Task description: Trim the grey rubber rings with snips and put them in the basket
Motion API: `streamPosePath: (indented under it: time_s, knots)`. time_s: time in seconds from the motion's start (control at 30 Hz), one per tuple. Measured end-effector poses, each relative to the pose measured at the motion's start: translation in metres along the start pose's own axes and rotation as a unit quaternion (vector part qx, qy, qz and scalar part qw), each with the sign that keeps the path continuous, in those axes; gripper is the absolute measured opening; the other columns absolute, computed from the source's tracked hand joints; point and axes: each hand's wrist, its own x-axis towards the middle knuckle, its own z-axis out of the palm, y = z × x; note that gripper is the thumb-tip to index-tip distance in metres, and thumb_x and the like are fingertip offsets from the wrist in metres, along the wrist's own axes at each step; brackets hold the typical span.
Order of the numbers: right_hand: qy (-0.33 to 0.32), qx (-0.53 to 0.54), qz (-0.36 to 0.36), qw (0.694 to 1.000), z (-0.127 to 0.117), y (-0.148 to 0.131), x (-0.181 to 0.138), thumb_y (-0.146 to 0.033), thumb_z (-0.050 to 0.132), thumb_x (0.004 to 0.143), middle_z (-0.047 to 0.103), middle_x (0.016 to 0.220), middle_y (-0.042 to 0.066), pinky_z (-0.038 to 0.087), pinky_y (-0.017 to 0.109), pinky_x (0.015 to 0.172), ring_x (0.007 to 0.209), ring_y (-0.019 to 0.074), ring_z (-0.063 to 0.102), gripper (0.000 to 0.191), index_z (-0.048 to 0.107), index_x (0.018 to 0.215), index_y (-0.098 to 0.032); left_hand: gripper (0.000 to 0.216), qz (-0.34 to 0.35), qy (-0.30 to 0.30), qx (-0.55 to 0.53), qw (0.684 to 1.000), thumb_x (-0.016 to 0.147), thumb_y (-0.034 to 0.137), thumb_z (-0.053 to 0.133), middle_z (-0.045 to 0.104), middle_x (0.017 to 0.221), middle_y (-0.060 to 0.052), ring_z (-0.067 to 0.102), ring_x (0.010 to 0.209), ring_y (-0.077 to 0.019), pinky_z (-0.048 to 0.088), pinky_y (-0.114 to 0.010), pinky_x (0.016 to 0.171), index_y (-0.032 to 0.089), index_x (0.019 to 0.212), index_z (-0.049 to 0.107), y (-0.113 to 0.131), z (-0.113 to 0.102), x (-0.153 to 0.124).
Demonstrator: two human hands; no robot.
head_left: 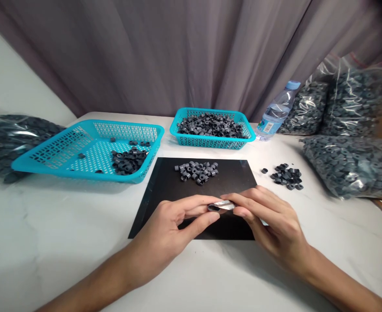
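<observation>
My left hand (168,229) pinches a small dark grey rubber-like ring (213,208) between thumb and fingers. Against that ring, my right hand (275,221) grips a flat silvery blade-like tool (226,205); its far end is hidden in the fingers. Both hands meet over the front half of a black mat (152,199). Just beyond them on the mat lies a pile of similar grey rings (195,171).
On the left stands a large blue basket (158,134) with some rings; a smaller blue basket (212,141) full of rings is behind the mat. More rings (288,176), a water bottle (272,119) and bulging bags of rings (356,164) are on the right; another bag (2,143) sits far left.
</observation>
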Motion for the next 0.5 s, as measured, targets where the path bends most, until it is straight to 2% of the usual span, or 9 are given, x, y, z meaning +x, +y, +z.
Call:
streamPosePath:
  time_s: [0.13,0.37,0.5]
  knots:
    - [-0.003,0.002,-0.001,1.0,-0.0002,0.0011,-0.0008,-0.009,0.056,0.1,0.073,0.096,0.01,0.045,0.032,0.065,0.074,0.0171,0.057,0.022,0.066,0.12,-0.014,0.023,-0.004,0.0,-0.014,1.0,0.097,0.032,0.069,0.08,0.119,0.007,0.074,0.115,-0.0168,0.054,-0.021,0.104,0.034,0.118,0.077,-0.0003,0.0004,-0.0005]
    - [-0.001,0.0,0.001,1.0,0.0,0.0012,-0.0009,-0.012,0.054,0.102,0.074,0.096,0.009,0.046,0.032,0.064,0.073,0.0167,0.058,0.024,0.066,0.122,-0.016,0.026,-0.007,0.003,-0.016,1.0,0.096,0.034,0.07,0.08,0.12,0.001,0.074,0.116,-0.0227,0.056,-0.03,0.107,0.028,0.12,0.077,-0.0001,0.001,-0.0008]
    - [-0.001,-0.005,-0.004,1.0,0.0002,0.0014,-0.0011,-0.013,0.053,0.103,0.074,0.096,0.01,0.046,0.032,0.064,0.072,0.0165,0.057,0.024,0.066,0.122,-0.016,0.024,-0.002,0.005,-0.01,1.0,0.096,0.032,0.07,0.08,0.119,0.005,0.074,0.115,-0.0196,0.055,-0.025,0.106,0.031,0.119,0.078,-0.002,0.001,-0.0007]
